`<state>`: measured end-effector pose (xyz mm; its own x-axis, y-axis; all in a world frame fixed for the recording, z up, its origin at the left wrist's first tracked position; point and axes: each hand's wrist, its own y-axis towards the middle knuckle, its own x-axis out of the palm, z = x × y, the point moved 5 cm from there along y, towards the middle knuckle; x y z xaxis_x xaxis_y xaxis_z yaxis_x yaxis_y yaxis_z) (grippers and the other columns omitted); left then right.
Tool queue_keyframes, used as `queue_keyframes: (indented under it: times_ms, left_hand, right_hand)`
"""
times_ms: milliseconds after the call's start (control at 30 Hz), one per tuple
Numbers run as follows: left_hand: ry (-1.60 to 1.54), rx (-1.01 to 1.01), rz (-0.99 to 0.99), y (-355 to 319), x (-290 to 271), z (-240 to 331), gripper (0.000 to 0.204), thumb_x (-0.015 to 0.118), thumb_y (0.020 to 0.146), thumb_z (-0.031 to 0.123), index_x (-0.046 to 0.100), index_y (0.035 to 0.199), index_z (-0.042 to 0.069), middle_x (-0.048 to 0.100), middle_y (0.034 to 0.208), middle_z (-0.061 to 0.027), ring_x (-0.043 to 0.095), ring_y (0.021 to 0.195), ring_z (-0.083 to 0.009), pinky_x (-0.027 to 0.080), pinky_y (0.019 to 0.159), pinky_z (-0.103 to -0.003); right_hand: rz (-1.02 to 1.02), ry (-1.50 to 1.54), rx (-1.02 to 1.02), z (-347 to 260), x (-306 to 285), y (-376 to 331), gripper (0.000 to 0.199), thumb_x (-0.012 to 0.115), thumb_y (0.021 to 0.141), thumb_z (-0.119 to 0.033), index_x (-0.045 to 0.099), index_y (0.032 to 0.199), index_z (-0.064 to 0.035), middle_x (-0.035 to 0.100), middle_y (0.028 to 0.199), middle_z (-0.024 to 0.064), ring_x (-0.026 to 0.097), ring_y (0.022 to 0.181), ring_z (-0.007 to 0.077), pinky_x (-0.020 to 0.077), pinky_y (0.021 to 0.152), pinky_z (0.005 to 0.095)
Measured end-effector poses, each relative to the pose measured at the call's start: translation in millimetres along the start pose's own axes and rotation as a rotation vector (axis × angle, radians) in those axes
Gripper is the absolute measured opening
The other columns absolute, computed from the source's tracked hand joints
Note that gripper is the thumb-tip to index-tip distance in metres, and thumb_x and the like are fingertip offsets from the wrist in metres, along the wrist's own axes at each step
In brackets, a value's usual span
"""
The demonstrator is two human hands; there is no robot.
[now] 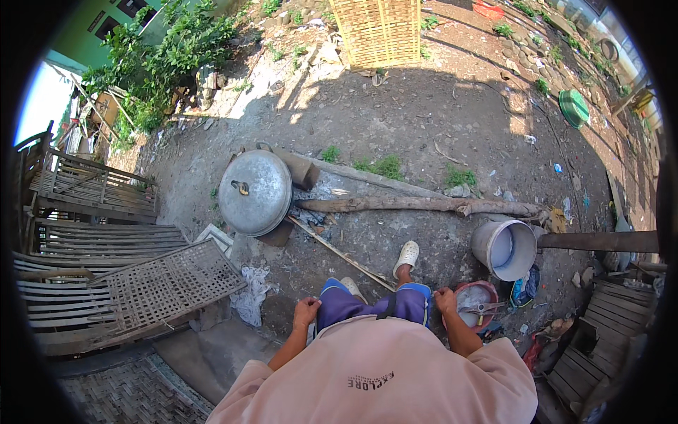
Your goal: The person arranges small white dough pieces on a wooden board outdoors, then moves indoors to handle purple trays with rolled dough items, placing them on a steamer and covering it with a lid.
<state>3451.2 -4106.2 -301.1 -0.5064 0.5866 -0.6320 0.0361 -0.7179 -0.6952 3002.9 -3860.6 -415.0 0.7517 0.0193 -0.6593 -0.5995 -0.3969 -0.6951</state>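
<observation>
Both of my hands are low at my sides, at the purple shorts point(342, 307) with blue edging. My left hand point(306, 311) has its fingers curled in a pinch at the left edge of the shorts. On the other side, my right hand point(445, 300) is closed in the same way at the right edge. Just past it, on the ground, sits a reddish basin point(460, 288) with whitish contents and a handled tool point(484, 309) lying across it. Ahead to the left, a large round metal pot with a lid point(255, 193) rests on blocks over ash.
A long log point(395, 205) runs from the pot toward the right. A grey bucket point(487, 244) holding cloudy liquid stands near its end. Bamboo benches point(106, 240) and a woven panel point(176, 283) flank the left. Farther off are a green basin point(573, 109) and a woven screen point(378, 32).
</observation>
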Motion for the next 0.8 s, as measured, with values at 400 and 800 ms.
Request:
queue_keyframes:
  times_ms: [400, 800]
  left_hand:
    - [0.087, 0.024, 0.059, -38, 70, -59, 0.042, 0.070, 0.082, 0.028, 0.066, 0.114, 0.001, 0.071, 0.104, -0.0180, 0.068, 0.098, -0.0329, 0.051, 0.088, -0.043]
    - [0.141, -0.168, 0.459, -24, 227, -46, 0.062, 0.064, 0.089, 0.031, 0.046, 0.137, -0.003, 0.054, 0.127, -0.0274, 0.053, 0.118, -0.0429, 0.042, 0.101, -0.046]
  right_hand:
    - [0.036, -0.425, -0.403, -8, 7, 114, 0.051, 0.071, 0.079, -0.038, 0.064, 0.121, -0.0084, 0.066, 0.118, 0.0145, 0.058, 0.115, 0.0316, 0.0421, 0.099, 0.0472]
    - [-0.068, -0.938, -0.600, -48, 74, 553, 0.113, 0.083, 0.067, -0.045, 0.023, 0.153, -0.0033, 0.037, 0.151, 0.0151, 0.032, 0.142, 0.0313, 0.0263, 0.117, 0.0452]
